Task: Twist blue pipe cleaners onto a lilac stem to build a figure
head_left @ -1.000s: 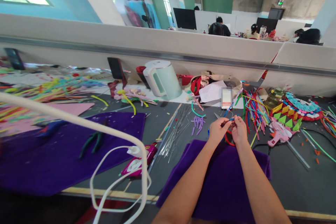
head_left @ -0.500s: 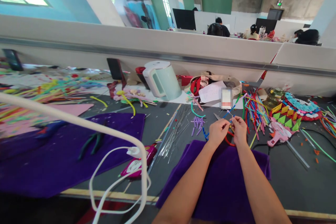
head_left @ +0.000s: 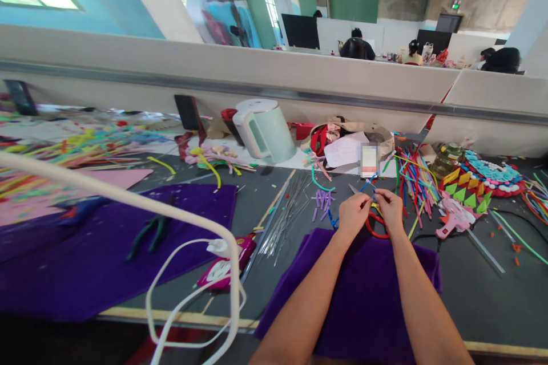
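Observation:
My left hand and my right hand meet above the far edge of a purple cloth. Both pinch a thin blue pipe cleaner that runs between the fingertips and pokes up beyond them. A red loop of pipe cleaner lies on the grey table just under my right hand. Short purple pieces lie to the left of my left hand.
A bundle of coloured pipe cleaners lies right of my hands, beside a pink glue gun. Thin metal wires, a mint kettle, green pliers on another purple cloth, and a white cable lie to the left. People sit beyond the partition.
My hands have shifted slightly away from me and kept working the blue pipe cleaner, whose free end now sticks up a little farther. Nothing else moved.

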`<act>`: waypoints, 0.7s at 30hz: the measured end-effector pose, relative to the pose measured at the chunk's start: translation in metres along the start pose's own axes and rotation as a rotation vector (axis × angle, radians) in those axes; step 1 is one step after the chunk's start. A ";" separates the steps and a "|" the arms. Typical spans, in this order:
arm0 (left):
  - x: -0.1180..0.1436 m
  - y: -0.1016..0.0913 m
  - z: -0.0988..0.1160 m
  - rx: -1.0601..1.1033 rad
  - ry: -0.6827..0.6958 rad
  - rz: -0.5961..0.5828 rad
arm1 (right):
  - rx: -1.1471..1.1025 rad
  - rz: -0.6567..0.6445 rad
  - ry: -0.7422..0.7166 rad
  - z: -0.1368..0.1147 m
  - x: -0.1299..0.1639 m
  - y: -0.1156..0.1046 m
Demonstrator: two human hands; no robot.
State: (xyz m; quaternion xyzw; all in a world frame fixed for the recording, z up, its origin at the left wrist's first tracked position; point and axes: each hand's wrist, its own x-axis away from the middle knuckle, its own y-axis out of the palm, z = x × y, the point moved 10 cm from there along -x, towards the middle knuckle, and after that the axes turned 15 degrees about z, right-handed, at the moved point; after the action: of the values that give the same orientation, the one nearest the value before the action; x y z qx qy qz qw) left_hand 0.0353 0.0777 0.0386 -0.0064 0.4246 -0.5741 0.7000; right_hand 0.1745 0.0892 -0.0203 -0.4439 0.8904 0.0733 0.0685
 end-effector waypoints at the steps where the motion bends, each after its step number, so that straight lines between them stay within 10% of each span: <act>1: 0.000 0.001 0.000 -0.010 0.005 -0.011 | -0.017 0.003 0.021 0.000 0.001 0.000; 21: 0.006 0.006 0.003 -0.145 0.127 -0.040 | 0.304 0.097 -0.524 -0.066 0.032 0.000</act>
State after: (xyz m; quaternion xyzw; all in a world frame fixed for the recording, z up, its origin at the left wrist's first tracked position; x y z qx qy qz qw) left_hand 0.0414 0.0736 0.0345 -0.0288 0.5084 -0.5550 0.6578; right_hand 0.1517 0.0522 0.0382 -0.3516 0.8634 0.0542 0.3578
